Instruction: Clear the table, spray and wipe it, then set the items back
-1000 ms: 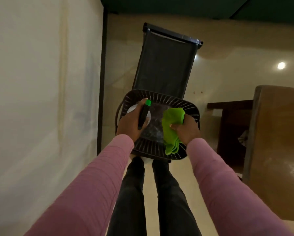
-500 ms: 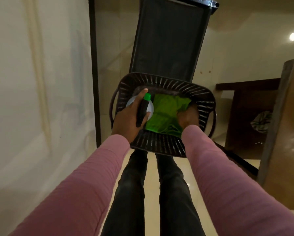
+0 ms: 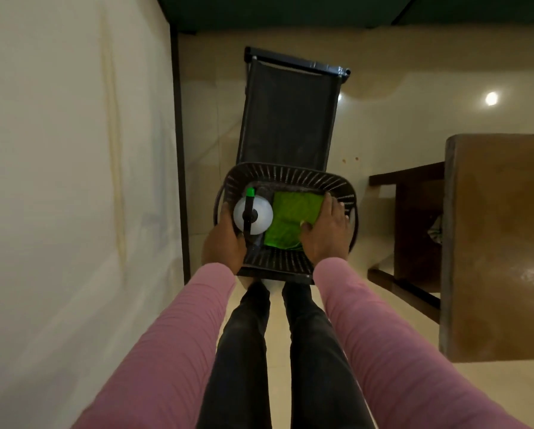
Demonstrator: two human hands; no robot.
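A dark slotted basket (image 3: 290,173) sits on a chair seat right below me. Inside it on the left stands a white spray bottle (image 3: 261,212) with a black trigger head and a green nozzle. My left hand (image 3: 224,246) cups the bottle's left and near side, fingers between bottle and basket wall. A green cloth (image 3: 286,218) lies spread in the basket's right half. My right hand (image 3: 326,230) lies flat on the cloth's right edge with fingers stretched out.
The chair's black mesh back (image 3: 290,113) rises beyond the basket. A brown wooden table (image 3: 501,243) stands at the right with a dark wooden frame (image 3: 414,224) beside it. A pale wall (image 3: 73,181) runs close along the left. My legs stand on the tiled floor.
The cloth went from hanging in my right hand to lying flat in the basket. The bottle was lowered upright, and my left hand slid from its head down to its side.
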